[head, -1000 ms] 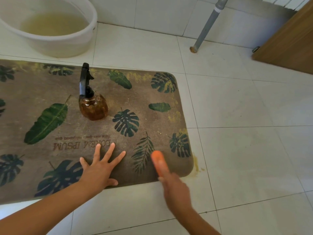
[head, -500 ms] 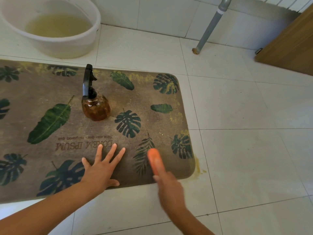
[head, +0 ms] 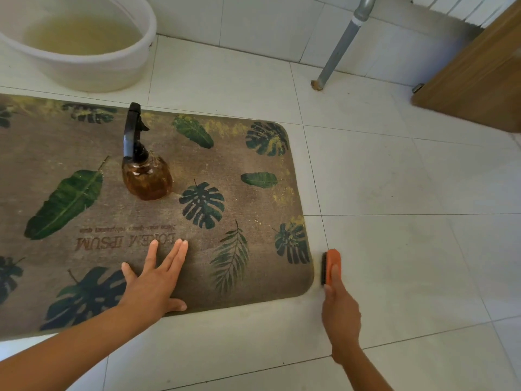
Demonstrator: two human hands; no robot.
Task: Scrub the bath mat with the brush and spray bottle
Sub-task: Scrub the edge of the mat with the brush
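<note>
Brown-grey pile covers the bath mat (head: 253, 201), which lies flat on the white floor tiles (head: 394, 249) and fills the left and middle of the view. Dark green and teal leaves are printed across it, along with upside-down lettering that reads "LOREM IPSUM". Yellowish staining speckles the far edge and runs down the right side towards the near right corner. The corners are rounded.

The spray bottle (head: 146, 176) stands upright on the mat, in its far half and left of the monstera leaf print. It has a round amber see-through body and a black trigger head.

The left hand (head: 153, 283) lies flat on the mat near the front edge, just below the lettering. Its fingers are straight, the thumb is spread, and it grasps nothing.

The right hand (head: 339, 309) is clenched around the brush (head: 332, 263), an orange block with dark bristles that face left towards the mat. The brush sits over the floor just beside the mat's near right corner. Whether the bristles touch the edge cannot be told.

Beyond the far edge, at top left, a white basin (head: 84, 71) holds murky yellowish water. A grey pipe (head: 341, 43) meets the floor at top right, near a wooden panel (head: 479, 80).
</note>
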